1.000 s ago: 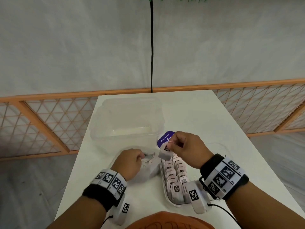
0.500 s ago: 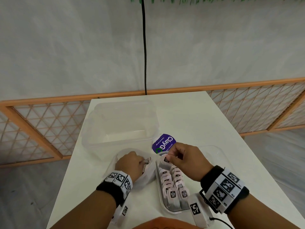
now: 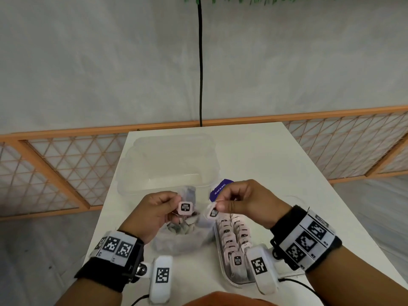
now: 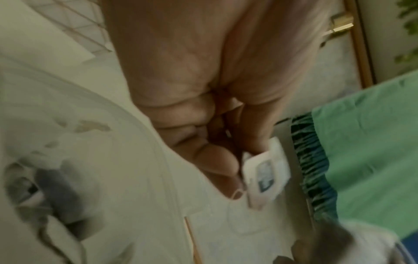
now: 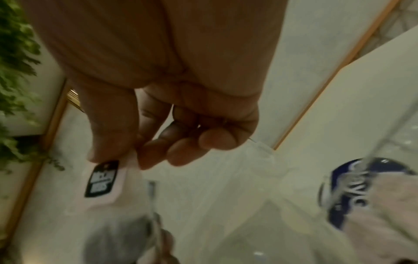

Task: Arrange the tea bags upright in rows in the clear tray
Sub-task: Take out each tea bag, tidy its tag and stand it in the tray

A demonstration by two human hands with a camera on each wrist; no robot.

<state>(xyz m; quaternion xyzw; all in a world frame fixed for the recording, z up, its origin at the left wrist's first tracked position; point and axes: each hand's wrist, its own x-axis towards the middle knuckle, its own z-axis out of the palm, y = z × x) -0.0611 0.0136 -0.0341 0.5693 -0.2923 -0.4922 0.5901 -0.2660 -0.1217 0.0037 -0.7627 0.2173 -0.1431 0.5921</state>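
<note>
Left-hand grip (image 3: 154,208) pinches a pink paper tea-bag tag (image 3: 185,208) above the crinkly supply bag (image 3: 183,237), likely freeing its bag. Right-hand grip (image 3: 240,202) pinches another tag (image 3: 213,212) over the far end of the clear tray (image 3: 223,270), where soft tea bags (image 3: 234,237) stand upright in rows on the white worktop (image 3: 265,155).

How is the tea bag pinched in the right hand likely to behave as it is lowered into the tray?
Probably floppy: the right hand holds the tea bag only by its tag end, so the pouch hangs. Likely very light, since a fingertip pinch carries it. It may lean unless pressed against the rows in the clear tray.
</note>
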